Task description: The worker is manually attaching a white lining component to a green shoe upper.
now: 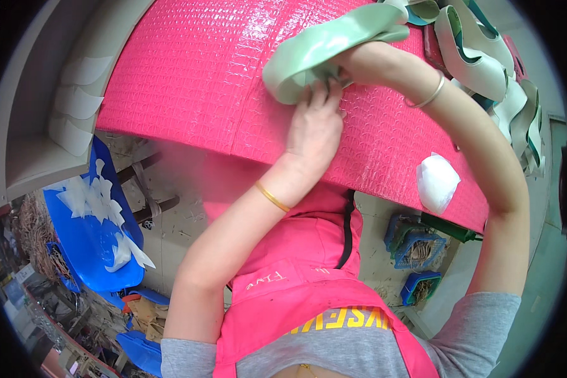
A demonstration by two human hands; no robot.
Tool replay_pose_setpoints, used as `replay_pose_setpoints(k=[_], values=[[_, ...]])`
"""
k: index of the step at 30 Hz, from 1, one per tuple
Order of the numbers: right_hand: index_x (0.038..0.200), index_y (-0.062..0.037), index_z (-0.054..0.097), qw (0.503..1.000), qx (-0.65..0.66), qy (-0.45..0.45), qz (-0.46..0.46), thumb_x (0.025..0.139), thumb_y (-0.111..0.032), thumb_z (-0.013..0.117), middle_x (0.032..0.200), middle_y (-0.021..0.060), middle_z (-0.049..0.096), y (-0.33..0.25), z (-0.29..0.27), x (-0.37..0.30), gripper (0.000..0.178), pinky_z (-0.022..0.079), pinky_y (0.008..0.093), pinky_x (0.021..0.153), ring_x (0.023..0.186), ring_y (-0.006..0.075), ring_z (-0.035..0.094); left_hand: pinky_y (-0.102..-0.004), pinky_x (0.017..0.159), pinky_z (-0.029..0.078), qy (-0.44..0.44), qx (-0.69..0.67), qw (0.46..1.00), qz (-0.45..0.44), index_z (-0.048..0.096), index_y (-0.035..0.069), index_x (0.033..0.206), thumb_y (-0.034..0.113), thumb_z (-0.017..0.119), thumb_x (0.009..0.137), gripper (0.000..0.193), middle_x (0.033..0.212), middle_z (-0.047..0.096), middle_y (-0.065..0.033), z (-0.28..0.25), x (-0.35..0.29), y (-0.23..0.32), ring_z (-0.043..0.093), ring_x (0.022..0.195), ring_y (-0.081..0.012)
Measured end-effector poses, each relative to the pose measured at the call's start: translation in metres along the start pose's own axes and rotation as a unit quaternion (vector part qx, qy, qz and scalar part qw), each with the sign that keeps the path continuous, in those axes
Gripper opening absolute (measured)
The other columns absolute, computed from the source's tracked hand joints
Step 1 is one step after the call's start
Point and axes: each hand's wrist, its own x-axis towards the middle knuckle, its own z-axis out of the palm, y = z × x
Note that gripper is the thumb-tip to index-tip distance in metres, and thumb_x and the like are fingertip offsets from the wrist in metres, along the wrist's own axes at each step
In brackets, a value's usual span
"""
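A glossy pale green shoe (321,47) is tilted over the far part of the pink-covered table (189,82). My left hand (316,123) reaches up to its near side, with the fingertips bent over the edge of the opening. From the right, my right hand (361,63) curls round the shoe, and its fingers are mostly hidden at the opening. Both hands are closed on the same shoe. To the right of them, a crumpled white paper wad (438,183) lies on the table near its front edge.
Several white shoes (475,60) with green linings crowd the right end. A grey shelf (34,167) at left carries curved white pieces (75,116). Below it, a blue chair (101,252) holds white scraps (97,195). Small baskets (416,252) stand on the floor at right.
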Motion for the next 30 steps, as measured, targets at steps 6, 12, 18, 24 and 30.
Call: replay_pose_setpoints(k=[6,12,18,24,30], values=[[0.102,-0.0077,0.055,0.977,-0.133,-0.136,-0.092,0.081,-0.021,0.050,0.093,0.0107,0.058,0.009,0.040,0.017,0.025,0.044,0.0308,0.073,0.079,0.0225,0.057,-0.0351,0.085,0.042,-0.019,-0.075,0.996,-0.039,0.052,0.002,0.112,0.023,0.061,0.073,0.045,0.110,0.051,-0.0084,-0.004,0.005,-0.002,0.048,0.096,-0.0230],[0.103,-0.0078,0.055,0.959,0.251,-0.091,0.091,0.083,-0.021,0.047,0.097,0.0105,0.058,0.014,0.015,-0.001,0.025,0.044,0.0294,0.075,0.082,0.0192,0.057,-0.0348,0.087,0.041,-0.004,-0.067,0.998,-0.021,0.051,0.004,0.113,0.025,0.061,0.074,0.045,0.113,0.051,-0.0087,0.000,0.003,-0.003,0.048,0.098,-0.0261],[0.112,-0.0100,0.053,0.953,-0.295,0.013,-0.060,0.085,-0.022,0.039,0.112,0.0064,0.055,-0.003,0.030,-0.010,0.033,0.036,0.0274,0.094,0.102,0.0169,0.053,-0.0385,0.089,0.039,-0.012,-0.066,0.996,-0.054,0.049,0.007,0.117,0.029,0.061,0.074,0.050,0.116,0.049,-0.0078,0.006,0.007,0.005,0.047,0.101,-0.0275],[0.102,-0.0068,0.056,0.954,-0.192,0.208,0.094,0.077,-0.018,0.047,0.093,0.0063,0.059,-0.016,0.028,-0.021,0.028,0.045,0.0259,0.077,0.090,0.0154,0.057,-0.0492,0.094,0.030,-0.044,-0.013,0.994,-0.097,0.048,0.006,0.119,0.042,0.055,0.076,0.057,0.116,0.045,-0.0086,0.009,0.015,0.026,0.041,0.106,-0.0283],[0.097,-0.0120,0.058,0.946,0.235,0.224,0.027,0.071,-0.008,0.052,0.084,0.0053,0.062,-0.035,0.009,-0.028,0.027,0.050,0.0265,0.065,0.073,0.0178,0.062,-0.0535,0.089,0.034,-0.055,-0.016,0.995,-0.081,0.055,0.000,0.108,0.042,0.049,0.080,0.050,0.105,0.052,-0.0135,0.011,0.008,0.025,0.043,0.106,-0.0309]])
